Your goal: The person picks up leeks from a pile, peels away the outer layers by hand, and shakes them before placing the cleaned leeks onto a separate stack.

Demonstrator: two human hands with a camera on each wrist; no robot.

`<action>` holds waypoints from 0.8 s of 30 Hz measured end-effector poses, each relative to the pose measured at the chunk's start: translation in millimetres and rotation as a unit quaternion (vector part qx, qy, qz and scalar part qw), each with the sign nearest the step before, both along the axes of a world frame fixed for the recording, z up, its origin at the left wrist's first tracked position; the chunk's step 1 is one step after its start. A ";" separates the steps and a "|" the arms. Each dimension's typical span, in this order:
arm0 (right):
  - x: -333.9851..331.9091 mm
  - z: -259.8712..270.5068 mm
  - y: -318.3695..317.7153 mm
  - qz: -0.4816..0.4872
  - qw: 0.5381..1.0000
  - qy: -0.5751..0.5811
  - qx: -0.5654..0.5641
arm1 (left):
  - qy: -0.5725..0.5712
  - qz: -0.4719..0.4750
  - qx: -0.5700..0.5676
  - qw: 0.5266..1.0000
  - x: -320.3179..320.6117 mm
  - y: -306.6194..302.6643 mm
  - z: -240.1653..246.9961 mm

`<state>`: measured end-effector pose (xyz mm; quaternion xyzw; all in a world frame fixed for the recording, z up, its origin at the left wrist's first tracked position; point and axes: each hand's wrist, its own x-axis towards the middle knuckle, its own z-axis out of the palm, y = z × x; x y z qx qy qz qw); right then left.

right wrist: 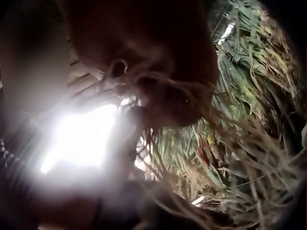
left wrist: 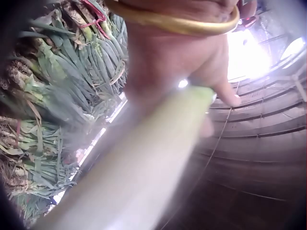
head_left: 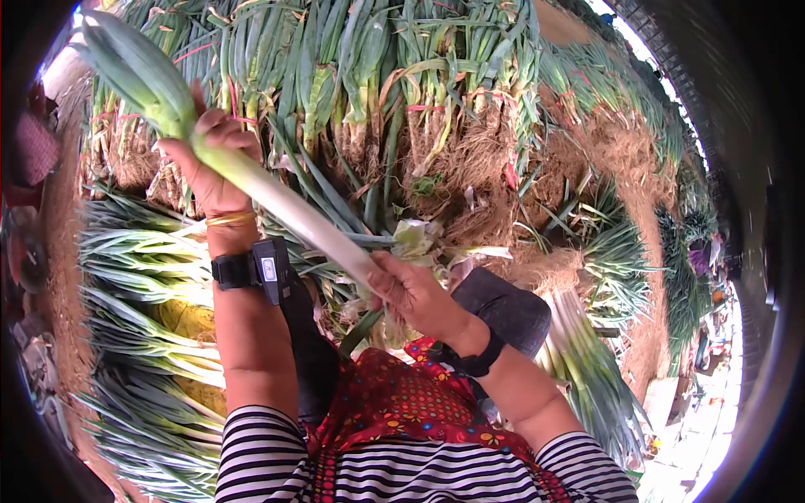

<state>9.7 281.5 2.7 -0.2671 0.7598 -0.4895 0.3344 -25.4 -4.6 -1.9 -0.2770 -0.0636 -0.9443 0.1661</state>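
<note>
A long, thick green onion [head_left: 293, 214] is held slantwise in front of the body, green leaves up at the left, white end low at the right. My left hand [head_left: 220, 176] grips it where the white turns green, thumb and fingers on either side. Its pale stalk [left wrist: 139, 158] fills the middle of the left wrist view, below my left hand [left wrist: 177, 62]. My right hand [head_left: 419, 298] holds the root end, fingers curled round it. In the right wrist view my right hand [right wrist: 148, 52] is dark, with stringy roots [right wrist: 259, 172] hanging beside it.
Tied bundles of green onions [head_left: 360, 75] stand across the back, roots toward me. Cleaned onions [head_left: 151, 318] lie piled at the left, and another bunch [head_left: 587, 369] lies at the right. Stripped leaves and peelings [head_left: 419, 239] lie before my knee [head_left: 507, 314].
</note>
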 end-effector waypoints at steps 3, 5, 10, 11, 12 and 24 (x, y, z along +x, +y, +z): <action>-4.2 -8.8 -2.3 -0.062 0.968 0.243 -0.024 | -0.257 0.049 -0.004 0.965 -3.9 -1.8 -7.9; -7.4 -4.2 -1.8 -0.057 0.973 0.224 0.001 | -0.269 0.036 0.023 0.962 -10.1 1.5 -16.5; -15.0 -15.9 10.0 -0.087 0.959 0.267 -0.025 | -0.186 -0.046 0.074 0.979 -15.3 6.6 -22.0; -14.9 -14.8 11.3 -0.087 0.959 0.268 -0.026 | -0.138 -0.063 0.075 0.986 -15.6 7.4 -21.5; -14.6 -13.2 12.1 -0.105 0.965 0.237 -0.027 | -0.137 -0.062 0.073 0.986 -14.9 8.2 -20.5; -18.5 -32.1 24.7 -0.165 0.953 0.251 -0.038 | -0.279 0.158 0.037 0.946 9.2 43.0 12.4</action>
